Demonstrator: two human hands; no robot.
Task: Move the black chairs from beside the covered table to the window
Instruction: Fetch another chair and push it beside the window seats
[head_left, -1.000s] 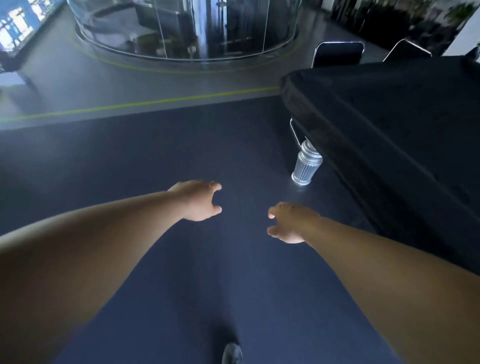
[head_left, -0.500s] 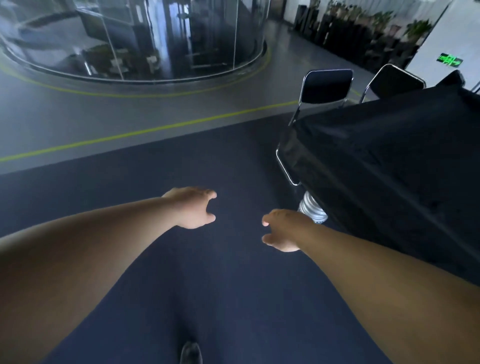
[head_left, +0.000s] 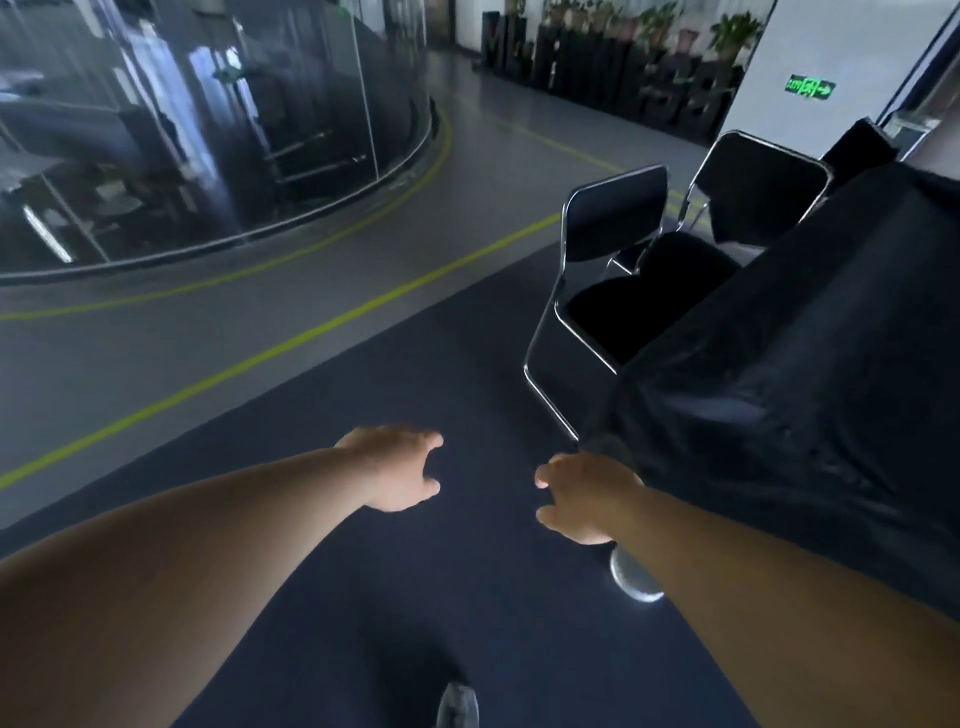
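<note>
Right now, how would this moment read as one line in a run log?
phase: approaching chairs | left hand: open, empty | right hand: open, empty | nearer chair: untouched beside covered table | second chair: behind it

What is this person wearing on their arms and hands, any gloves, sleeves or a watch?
Nothing shows on them. The left hand and the right hand are bare, without gloves or rings that I can see. Both forearms are uncovered up to the picture's edge: no sleeve, watch or wristband is in view.

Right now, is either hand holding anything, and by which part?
Nothing is held. The left hand and right hand are open and empty, short of the nearest black metal-framed chair.
</note>
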